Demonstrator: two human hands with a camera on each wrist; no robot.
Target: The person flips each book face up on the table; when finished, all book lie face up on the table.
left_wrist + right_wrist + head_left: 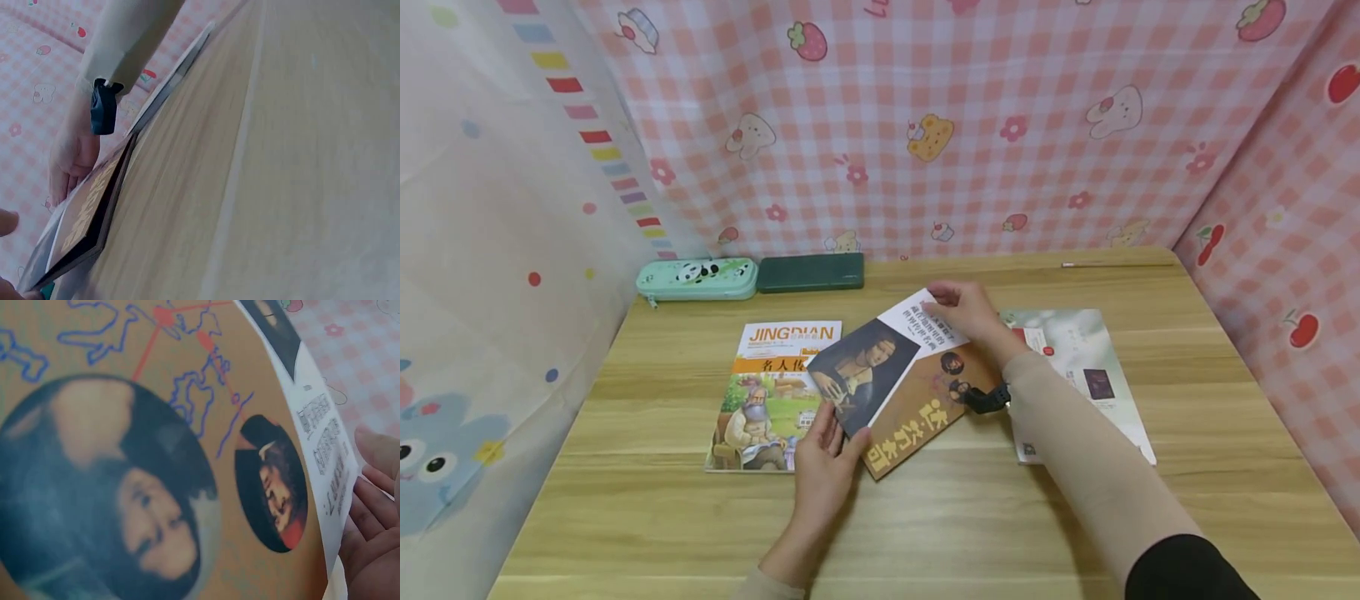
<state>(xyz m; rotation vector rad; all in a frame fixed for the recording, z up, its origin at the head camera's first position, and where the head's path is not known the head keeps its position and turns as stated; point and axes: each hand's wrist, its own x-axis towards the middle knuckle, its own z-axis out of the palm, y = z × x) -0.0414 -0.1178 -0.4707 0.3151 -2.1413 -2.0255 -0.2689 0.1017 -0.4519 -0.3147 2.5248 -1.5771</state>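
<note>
A brown book (917, 408) with a portrait painting and a white title block on its cover is held at a slant over the middle of the table. My left hand (823, 462) grips its lower left edge, thumb on the cover. At the upper end, my right hand (972, 315) holds the white part of the cover; in the right wrist view its fingers (369, 519) reach behind that edge. The left wrist view shows the book (94, 206) edge-on, with a dark gap between its cover and pages. The book overlaps a JINGDIAN book (760, 400) on the left.
To the right, partly behind my right forearm, lies a pale green-white book (1078, 346). A mint panda pencil case (696, 279) and a dark green case (811, 272) stand along the back edge. A thin pencil-like stick (1112, 265) lies at the back right.
</note>
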